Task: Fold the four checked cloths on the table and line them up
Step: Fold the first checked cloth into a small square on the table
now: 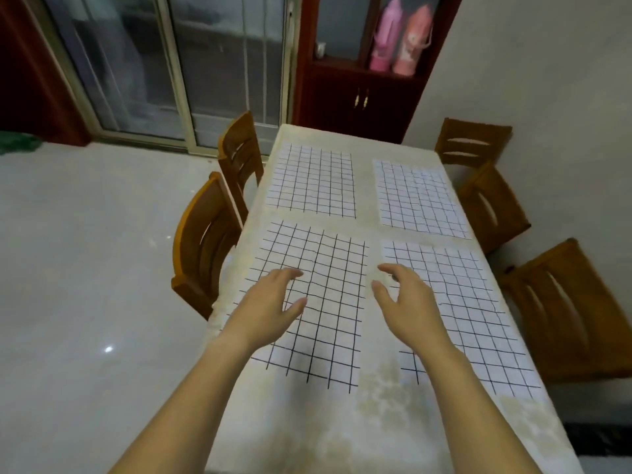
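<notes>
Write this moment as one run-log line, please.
near-left cloth, near-right cloth, far-left cloth, far-right cloth: flat, unfolded | left hand: open over near-left cloth | right hand: open over near-right cloth's left edge

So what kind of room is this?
Probably a dining room in a home: a long table with wooden chairs on both sides, a cabinet by the wall, and a sliding glass door.

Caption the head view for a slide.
Both open, left hand and right hand reach over the near checked cloths; all four lie flat on the table.
</notes>
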`<state>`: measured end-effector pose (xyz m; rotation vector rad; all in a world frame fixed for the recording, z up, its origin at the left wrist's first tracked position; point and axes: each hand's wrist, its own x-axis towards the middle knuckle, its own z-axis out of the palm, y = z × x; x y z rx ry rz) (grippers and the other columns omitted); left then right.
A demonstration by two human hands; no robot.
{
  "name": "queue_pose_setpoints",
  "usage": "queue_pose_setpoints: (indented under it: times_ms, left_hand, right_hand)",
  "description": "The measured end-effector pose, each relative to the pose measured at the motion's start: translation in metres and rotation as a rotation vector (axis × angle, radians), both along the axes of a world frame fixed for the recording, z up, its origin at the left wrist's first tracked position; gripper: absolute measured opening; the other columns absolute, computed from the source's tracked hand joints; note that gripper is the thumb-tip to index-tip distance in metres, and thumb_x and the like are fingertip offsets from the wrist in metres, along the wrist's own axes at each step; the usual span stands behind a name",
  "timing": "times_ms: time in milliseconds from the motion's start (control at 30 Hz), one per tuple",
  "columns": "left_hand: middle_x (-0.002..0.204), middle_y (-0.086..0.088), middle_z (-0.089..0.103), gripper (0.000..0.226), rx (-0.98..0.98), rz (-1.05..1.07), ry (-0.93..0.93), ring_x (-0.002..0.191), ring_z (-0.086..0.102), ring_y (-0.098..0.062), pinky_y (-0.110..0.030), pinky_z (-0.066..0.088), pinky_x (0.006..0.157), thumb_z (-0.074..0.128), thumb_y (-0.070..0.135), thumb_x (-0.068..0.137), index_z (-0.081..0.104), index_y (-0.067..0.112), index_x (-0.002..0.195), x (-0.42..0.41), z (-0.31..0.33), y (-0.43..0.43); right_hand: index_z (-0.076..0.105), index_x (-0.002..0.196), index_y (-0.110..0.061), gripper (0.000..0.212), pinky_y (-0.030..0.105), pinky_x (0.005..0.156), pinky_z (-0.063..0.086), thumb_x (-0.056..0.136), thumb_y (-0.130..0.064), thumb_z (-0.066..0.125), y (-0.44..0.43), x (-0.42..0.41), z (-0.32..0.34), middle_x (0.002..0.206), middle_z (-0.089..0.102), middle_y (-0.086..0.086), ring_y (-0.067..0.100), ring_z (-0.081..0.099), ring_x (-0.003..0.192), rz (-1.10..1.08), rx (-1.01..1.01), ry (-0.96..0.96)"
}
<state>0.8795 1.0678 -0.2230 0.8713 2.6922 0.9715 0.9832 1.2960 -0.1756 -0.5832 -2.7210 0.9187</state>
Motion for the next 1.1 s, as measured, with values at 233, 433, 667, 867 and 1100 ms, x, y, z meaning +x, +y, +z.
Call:
queue_pose_setpoints:
  times_ms: [233, 433, 667, 867, 1100]
  left_hand:
    - [0.162, -0.007, 0.033, 0.082, -0.093, 0.182, -0.062, 0.149, 0.031, -0.027, -0.044, 0.031, 0.122, 0.062, 0.042, 0.098, 0.016, 0.017, 0.161, -0.074, -0.064, -0.002]
    - [0.171, -0.003, -0.005, 0.086, -0.403, 0.078, -0.069, 0.156, -0.010, -0.033, -0.050, -0.001, 0.125, 0.042, 0.059, 0.101, -0.004, 0.022, 0.163, -0.103, -0.150, 0.049]
    - [0.167, 0.004, -0.023, 0.078, -0.558, 0.113, 0.042, 0.152, -0.027, -0.027, -0.052, -0.011, 0.125, 0.000, 0.075, 0.096, -0.015, 0.034, 0.159, -0.124, -0.218, 0.067]
    - [0.166, 0.008, -0.024, 0.075, -0.551, 0.124, 0.026, 0.151, -0.030, -0.023, -0.055, -0.010, 0.124, 0.002, 0.076, 0.097, -0.017, 0.037, 0.159, -0.127, -0.229, 0.068]
    - [0.165, 0.010, -0.027, 0.073, -0.532, 0.273, -0.034, 0.151, -0.031, -0.021, -0.055, -0.013, 0.123, -0.001, 0.075, 0.097, -0.020, 0.039, 0.157, -0.111, -0.226, 0.076]
  right_hand:
    - [0.034, 0.151, -0.018, 0.056, 0.028, 0.117, 0.024, 0.100, -0.032, 0.051, -0.004, -0.057, -0.091, 0.157, 0.031, -0.001, 0.015, 0.027, 0.145, 0.024, -0.051, -0.071]
    - [0.005, 0.158, -0.017, 0.075, 0.038, 0.124, 0.001, 0.100, -0.044, 0.045, -0.010, -0.083, -0.196, 0.165, -0.007, 0.006, 0.022, -0.007, 0.152, 0.069, 0.045, -0.317]
    - [0.000, 0.158, -0.018, 0.074, 0.045, 0.124, 0.006, 0.101, -0.060, 0.022, 0.017, -0.131, -0.260, 0.165, -0.007, 0.009, 0.024, -0.011, 0.152, 0.143, 0.287, -0.347]
    - [-0.006, 0.157, -0.016, 0.077, 0.048, 0.123, 0.004, 0.099, -0.064, 0.009, 0.021, -0.131, -0.278, 0.164, -0.012, 0.012, 0.025, -0.019, 0.150, 0.161, 0.424, -0.444]
    - [-0.006, 0.157, -0.017, 0.080, 0.049, 0.123, 0.005, 0.096, -0.069, 0.006, 0.031, -0.138, -0.274, 0.164, -0.013, 0.011, 0.025, -0.018, 0.150, 0.215, 0.470, -0.472]
